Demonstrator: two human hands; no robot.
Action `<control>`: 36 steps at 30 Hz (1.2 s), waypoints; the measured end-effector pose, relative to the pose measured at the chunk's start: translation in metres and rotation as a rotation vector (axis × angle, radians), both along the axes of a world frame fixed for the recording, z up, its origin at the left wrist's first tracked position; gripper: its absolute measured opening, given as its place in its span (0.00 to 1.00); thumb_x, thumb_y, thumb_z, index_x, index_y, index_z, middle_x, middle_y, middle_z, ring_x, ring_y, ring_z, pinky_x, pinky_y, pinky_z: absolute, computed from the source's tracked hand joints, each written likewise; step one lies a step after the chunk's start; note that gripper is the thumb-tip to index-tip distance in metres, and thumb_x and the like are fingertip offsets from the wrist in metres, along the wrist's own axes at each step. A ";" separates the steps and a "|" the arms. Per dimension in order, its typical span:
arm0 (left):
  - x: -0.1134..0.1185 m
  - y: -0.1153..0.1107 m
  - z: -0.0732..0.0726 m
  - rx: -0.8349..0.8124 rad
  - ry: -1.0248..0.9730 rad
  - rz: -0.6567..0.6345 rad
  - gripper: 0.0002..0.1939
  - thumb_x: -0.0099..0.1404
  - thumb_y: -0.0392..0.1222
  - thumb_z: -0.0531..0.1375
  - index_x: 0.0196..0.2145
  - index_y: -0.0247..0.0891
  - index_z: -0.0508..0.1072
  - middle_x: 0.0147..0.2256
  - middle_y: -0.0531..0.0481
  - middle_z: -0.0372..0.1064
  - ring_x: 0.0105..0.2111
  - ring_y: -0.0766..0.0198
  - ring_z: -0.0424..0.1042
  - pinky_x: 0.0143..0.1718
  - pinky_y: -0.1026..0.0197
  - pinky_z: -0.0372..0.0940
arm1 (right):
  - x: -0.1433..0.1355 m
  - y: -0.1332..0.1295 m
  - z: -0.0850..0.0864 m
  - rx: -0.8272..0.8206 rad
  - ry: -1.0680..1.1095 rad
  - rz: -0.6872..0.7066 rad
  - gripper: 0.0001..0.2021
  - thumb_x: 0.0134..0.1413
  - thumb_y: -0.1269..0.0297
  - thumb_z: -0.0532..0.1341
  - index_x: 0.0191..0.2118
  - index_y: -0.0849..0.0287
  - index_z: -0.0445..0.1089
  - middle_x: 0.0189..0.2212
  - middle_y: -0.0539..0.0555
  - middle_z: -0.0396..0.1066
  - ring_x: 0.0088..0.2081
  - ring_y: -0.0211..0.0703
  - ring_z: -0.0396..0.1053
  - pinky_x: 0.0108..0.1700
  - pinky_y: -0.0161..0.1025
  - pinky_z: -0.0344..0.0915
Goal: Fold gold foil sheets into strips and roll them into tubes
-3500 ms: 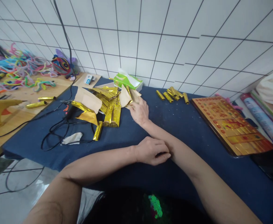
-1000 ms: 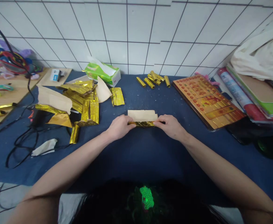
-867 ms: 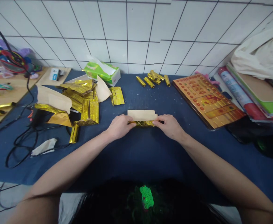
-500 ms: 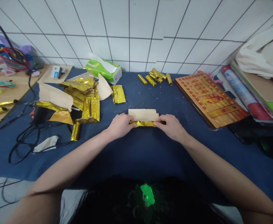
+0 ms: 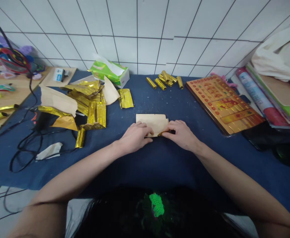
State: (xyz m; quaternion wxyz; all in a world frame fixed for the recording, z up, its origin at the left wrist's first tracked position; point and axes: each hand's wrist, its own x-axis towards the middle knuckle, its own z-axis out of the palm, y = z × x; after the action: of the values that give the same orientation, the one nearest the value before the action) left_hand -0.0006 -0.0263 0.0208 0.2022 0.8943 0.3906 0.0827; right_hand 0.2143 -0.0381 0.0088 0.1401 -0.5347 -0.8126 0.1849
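On the blue-covered table in front of you, your left hand, half open with curled fingers, touched the paper at its near left part; your right hand pinched its near right corner.

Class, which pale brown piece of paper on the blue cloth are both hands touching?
The sheet between the left hand and the right hand; the other pieces lie left of it, untouched.
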 end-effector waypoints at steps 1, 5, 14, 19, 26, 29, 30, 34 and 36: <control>0.003 -0.002 -0.001 0.011 -0.013 -0.017 0.07 0.59 0.40 0.58 0.36 0.38 0.72 0.33 0.48 0.68 0.38 0.60 0.66 0.42 0.57 0.61 | 0.000 -0.001 0.000 0.004 0.004 0.009 0.08 0.51 0.60 0.59 0.26 0.56 0.70 0.27 0.49 0.69 0.32 0.41 0.63 0.43 0.45 0.55; 0.007 -0.005 -0.005 0.000 -0.021 -0.019 0.06 0.62 0.36 0.54 0.32 0.36 0.71 0.32 0.48 0.67 0.37 0.60 0.66 0.40 0.58 0.63 | 0.002 -0.002 0.001 0.015 0.031 0.034 0.08 0.51 0.61 0.59 0.25 0.55 0.70 0.27 0.49 0.69 0.32 0.41 0.63 0.43 0.45 0.55; 0.002 -0.002 -0.011 0.072 -0.073 0.113 0.06 0.64 0.36 0.50 0.33 0.36 0.67 0.32 0.47 0.67 0.35 0.61 0.68 0.37 0.60 0.64 | -0.004 -0.008 -0.008 0.133 0.225 -0.105 0.08 0.52 0.60 0.59 0.36 0.56 0.70 0.35 0.53 0.71 0.39 0.46 0.67 0.46 0.47 0.61; -0.004 0.004 -0.008 0.045 -0.056 0.279 0.07 0.64 0.37 0.48 0.36 0.37 0.65 0.29 0.49 0.68 0.29 0.61 0.70 0.32 0.60 0.63 | -0.004 -0.010 -0.017 0.173 0.339 -0.188 0.21 0.52 0.57 0.58 0.52 0.55 0.62 0.46 0.55 0.69 0.47 0.49 0.66 0.50 0.51 0.62; -0.030 0.034 0.011 0.095 -0.208 0.553 0.13 0.62 0.38 0.51 0.44 0.34 0.66 0.30 0.47 0.71 0.30 0.62 0.71 0.34 0.61 0.63 | -0.003 -0.010 -0.018 0.116 0.373 -0.244 0.25 0.52 0.58 0.58 0.55 0.57 0.58 0.50 0.58 0.65 0.51 0.49 0.64 0.54 0.52 0.59; -0.054 0.054 0.024 0.101 -0.106 0.677 0.20 0.60 0.38 0.52 0.50 0.34 0.64 0.36 0.44 0.72 0.36 0.58 0.71 0.39 0.58 0.64 | -0.004 -0.010 -0.019 0.112 0.379 -0.254 0.24 0.52 0.58 0.57 0.55 0.58 0.59 0.50 0.59 0.66 0.51 0.49 0.64 0.54 0.53 0.59; -0.063 0.060 0.028 0.102 0.030 0.718 0.21 0.59 0.37 0.52 0.51 0.36 0.64 0.37 0.42 0.72 0.38 0.54 0.71 0.40 0.55 0.64 | -0.004 -0.009 -0.019 0.114 0.382 -0.252 0.23 0.52 0.58 0.57 0.55 0.57 0.59 0.49 0.59 0.67 0.51 0.50 0.64 0.54 0.53 0.59; -0.088 0.080 0.038 0.165 0.456 0.833 0.19 0.58 0.36 0.51 0.48 0.41 0.69 0.40 0.39 0.70 0.42 0.46 0.69 0.40 0.47 0.63 | -0.005 -0.009 -0.020 0.124 0.384 -0.248 0.23 0.52 0.59 0.57 0.54 0.56 0.59 0.49 0.58 0.67 0.51 0.50 0.65 0.54 0.54 0.60; -0.091 0.088 0.039 0.272 0.475 0.816 0.21 0.60 0.36 0.50 0.50 0.42 0.67 0.44 0.37 0.67 0.46 0.44 0.66 0.42 0.45 0.62 | -0.005 -0.009 -0.020 0.126 0.380 -0.249 0.23 0.52 0.59 0.57 0.54 0.56 0.59 0.49 0.58 0.67 0.51 0.49 0.65 0.54 0.54 0.60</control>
State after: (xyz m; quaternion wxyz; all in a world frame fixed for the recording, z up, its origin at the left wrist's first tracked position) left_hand -0.0913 0.0613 0.0594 -0.0597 0.6808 0.7300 -0.0008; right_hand 0.2090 -0.0471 -0.0110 0.3455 -0.5764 -0.7093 0.2126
